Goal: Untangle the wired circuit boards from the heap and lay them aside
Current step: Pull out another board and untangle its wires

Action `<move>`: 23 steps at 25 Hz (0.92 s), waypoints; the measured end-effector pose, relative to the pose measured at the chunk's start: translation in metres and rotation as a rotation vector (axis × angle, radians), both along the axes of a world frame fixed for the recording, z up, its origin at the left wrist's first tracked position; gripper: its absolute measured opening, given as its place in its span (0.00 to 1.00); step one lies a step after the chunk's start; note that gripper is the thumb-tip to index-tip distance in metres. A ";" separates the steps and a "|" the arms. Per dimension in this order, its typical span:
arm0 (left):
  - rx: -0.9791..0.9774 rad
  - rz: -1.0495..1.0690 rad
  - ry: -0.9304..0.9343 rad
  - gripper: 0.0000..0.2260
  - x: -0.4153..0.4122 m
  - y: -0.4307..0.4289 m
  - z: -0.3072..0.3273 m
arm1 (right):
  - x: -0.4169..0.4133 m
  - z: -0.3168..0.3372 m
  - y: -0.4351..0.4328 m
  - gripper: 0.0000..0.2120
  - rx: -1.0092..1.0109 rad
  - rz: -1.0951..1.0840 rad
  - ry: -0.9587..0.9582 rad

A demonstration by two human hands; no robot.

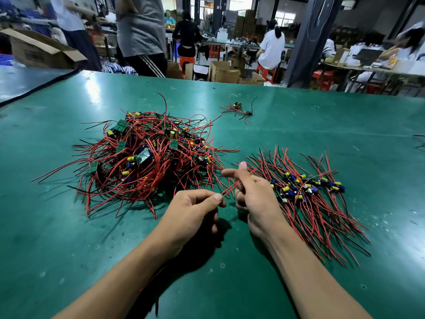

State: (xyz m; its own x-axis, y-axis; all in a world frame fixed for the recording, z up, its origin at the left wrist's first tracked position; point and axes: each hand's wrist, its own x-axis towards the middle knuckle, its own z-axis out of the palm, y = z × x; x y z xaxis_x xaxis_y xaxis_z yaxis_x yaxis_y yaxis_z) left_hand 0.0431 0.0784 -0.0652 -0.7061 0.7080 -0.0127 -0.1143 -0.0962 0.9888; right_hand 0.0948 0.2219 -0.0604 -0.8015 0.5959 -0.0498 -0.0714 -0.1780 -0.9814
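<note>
The left hand pinches two red wires between thumb and forefinger. The right hand grips the same wires, forefinger and thumb raised. The tangled heap lies just left and the laid-out boards just right, on the green counter. Print on a cardboard box is too blurred to read.

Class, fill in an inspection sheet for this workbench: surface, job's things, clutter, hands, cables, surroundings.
Surface: green table, scuffed.
Job's things: tangled heap on the left; laid-out row on the right; small bunch farther back.
Clutter: small ring beyond the heap.
Hands: left hand pinches red wires; right hand grips them too.
Cables: nothing seen besides the boards' own leads.
Surroundings: people at benches, boxes behind.
</note>
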 end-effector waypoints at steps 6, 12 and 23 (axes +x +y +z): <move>0.009 -0.035 -0.005 0.09 0.000 -0.001 0.001 | 0.002 0.009 0.005 0.31 -0.534 0.186 0.139; 0.002 0.012 -0.038 0.10 -0.002 0.000 -0.002 | 0.006 -0.004 -0.005 0.25 0.007 0.316 -0.103; -0.017 -0.028 -0.011 0.10 -0.004 0.001 -0.004 | 0.012 0.001 0.007 0.22 0.486 0.203 -0.135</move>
State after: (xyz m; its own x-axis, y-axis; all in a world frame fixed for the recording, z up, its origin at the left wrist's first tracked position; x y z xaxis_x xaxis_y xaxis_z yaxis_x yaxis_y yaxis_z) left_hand 0.0393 0.0791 -0.0691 -0.6857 0.7272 -0.0321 -0.1272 -0.0763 0.9889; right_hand 0.1072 0.2287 -0.0595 -0.9086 0.4094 0.0827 0.0492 0.3015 -0.9522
